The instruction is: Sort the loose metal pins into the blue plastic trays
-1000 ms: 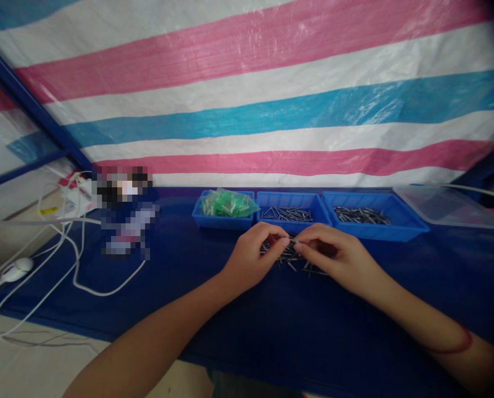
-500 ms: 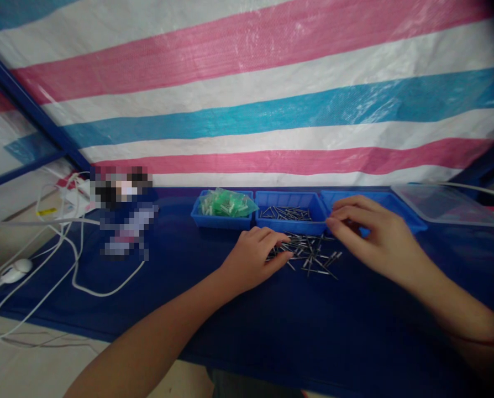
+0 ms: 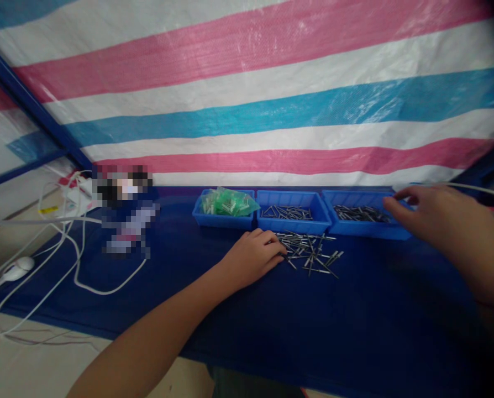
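Left hand (image 3: 253,258) palm down, fingers curled, fingertips pointing right, forearm stretched in from lower left. Right hand (image 3: 446,226) raised, held out to the right, fingers (image 3: 396,209) loosely bent and pointing left, thumb apart, wrist at the frame's edge.

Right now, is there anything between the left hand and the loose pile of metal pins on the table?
Nothing visible. The left hand rests on the blue table with its fingertips already at the left edge of the pin pile.

Three blue bins (image 3: 292,225); one loose pin pile (image 3: 309,251); two hands (image 3: 253,260); one green bag (image 3: 228,202).
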A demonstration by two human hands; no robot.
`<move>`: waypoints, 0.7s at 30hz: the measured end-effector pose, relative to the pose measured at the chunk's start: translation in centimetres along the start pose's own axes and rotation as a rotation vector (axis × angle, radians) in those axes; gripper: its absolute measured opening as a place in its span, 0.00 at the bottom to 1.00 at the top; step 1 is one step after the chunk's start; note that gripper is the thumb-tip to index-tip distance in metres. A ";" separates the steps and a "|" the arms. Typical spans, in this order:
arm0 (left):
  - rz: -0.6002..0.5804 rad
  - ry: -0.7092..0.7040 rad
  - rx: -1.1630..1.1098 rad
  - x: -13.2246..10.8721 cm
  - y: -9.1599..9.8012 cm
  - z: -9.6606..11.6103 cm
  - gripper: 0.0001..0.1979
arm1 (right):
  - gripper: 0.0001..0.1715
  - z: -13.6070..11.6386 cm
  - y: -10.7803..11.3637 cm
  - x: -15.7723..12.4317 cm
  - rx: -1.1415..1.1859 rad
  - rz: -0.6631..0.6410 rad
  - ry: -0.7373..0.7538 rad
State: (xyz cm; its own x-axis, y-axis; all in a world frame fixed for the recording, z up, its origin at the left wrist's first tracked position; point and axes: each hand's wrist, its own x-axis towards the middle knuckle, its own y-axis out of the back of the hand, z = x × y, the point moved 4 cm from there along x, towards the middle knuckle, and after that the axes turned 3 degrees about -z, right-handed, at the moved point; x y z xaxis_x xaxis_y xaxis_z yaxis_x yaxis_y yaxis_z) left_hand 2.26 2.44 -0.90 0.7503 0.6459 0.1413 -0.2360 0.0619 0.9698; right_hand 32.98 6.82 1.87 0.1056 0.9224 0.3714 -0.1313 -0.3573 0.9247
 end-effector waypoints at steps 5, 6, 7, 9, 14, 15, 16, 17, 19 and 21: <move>0.001 -0.013 0.020 -0.1 -0.1 -0.1 0.11 | 0.17 -3.4 1.9 -1.2 0.129 0.204 0.109; -0.001 -0.009 0.025 -0.1 0.0 0.0 0.11 | 0.16 -4.1 2.2 -1.5 0.169 0.223 0.141; -0.002 -0.003 0.031 -0.1 0.0 0.0 0.11 | 0.15 -4.8 2.4 -1.8 0.209 0.230 0.180; -0.002 0.017 0.053 -0.1 0.1 0.1 0.11 | 0.14 -6.3 2.8 -2.6 0.297 0.216 0.277; 0.014 0.062 0.129 -0.1 0.3 0.3 0.12 | 0.14 -9.8 3.1 -4.4 0.464 0.079 0.495; 0.022 0.067 0.140 -0.1 0.3 0.3 0.12 | 0.14 -10.3 3.0 -4.7 0.484 0.052 0.533; 0.031 0.071 0.147 -0.1 0.3 0.3 0.12 | 0.14 -10.8 2.9 -4.9 0.506 0.028 0.571; 0.044 0.074 0.145 -0.1 0.3 0.4 0.12 | 0.14 -11.3 2.8 -5.2 0.534 0.008 0.604; 0.094 0.075 0.108 -0.1 0.4 0.4 0.12 | 0.13 -12.1 2.6 -5.7 0.604 -0.045 0.652; 0.180 0.070 0.006 -0.1 0.7 0.6 0.11 | 0.11 -12.9 2.4 -6.2 0.705 -0.114 0.672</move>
State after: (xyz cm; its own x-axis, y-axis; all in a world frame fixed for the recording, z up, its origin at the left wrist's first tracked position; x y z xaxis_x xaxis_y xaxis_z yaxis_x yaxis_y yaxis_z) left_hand 2.38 1.98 -0.14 0.6513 0.6977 0.2984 -0.3584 -0.0638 0.9314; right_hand 19.33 2.13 0.75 -0.5309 0.7701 0.3537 0.4864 -0.0649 0.8713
